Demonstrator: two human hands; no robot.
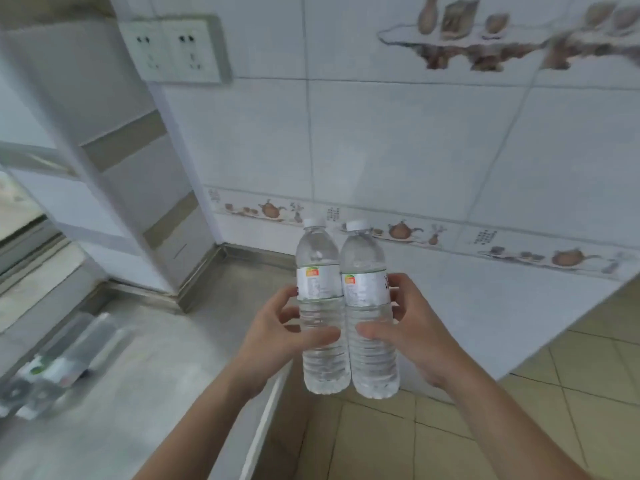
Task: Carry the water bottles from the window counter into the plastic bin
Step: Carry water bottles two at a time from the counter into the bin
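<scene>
Two clear water bottles with white caps and white labels stand upright in the air, side by side and touching. My left hand (277, 327) grips the left bottle (320, 289) around its middle. My right hand (407, 327) grips the right bottle (367, 292) the same way. Both bottles hang past the front edge of the steel counter (145, 375), over the tiled floor. Further bottles (59, 368) lie blurred on the counter at the lower left. The plastic bin is not in view.
A white tiled wall (398, 150) with a teapot border stands straight ahead. A double socket (176, 46) sits high on the left. A window (20, 209) lies at the far left. Beige floor tiles (519, 427) fill the lower right.
</scene>
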